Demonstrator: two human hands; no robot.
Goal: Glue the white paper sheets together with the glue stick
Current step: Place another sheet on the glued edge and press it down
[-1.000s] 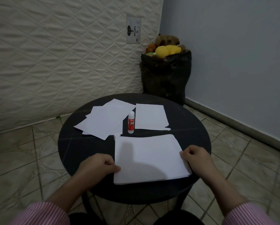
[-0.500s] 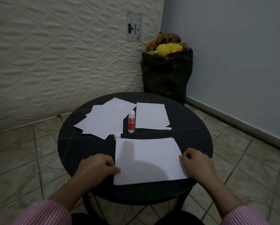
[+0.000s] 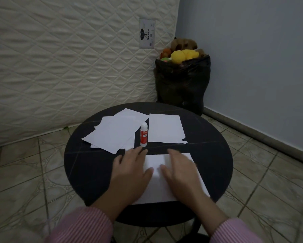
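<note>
A white paper sheet lies at the near edge of the round black table. My left hand rests flat on its left part, fingers spread. My right hand lies flat on its right part, palm down and blurred. Both hands hold nothing. A red and white glue stick stands upright with its cap on, just beyond my left fingertips. Left of it lies a loose pile of white sheets. Another white sheet lies to its right.
A black bag filled with soft toys stands in the corner behind the table. A quilted mattress leans against the wall on the left. Tiled floor surrounds the table.
Both hands have left the side edges of the near sheet and moved inward and forward. They now lie flat on top of it with fingers spread.
</note>
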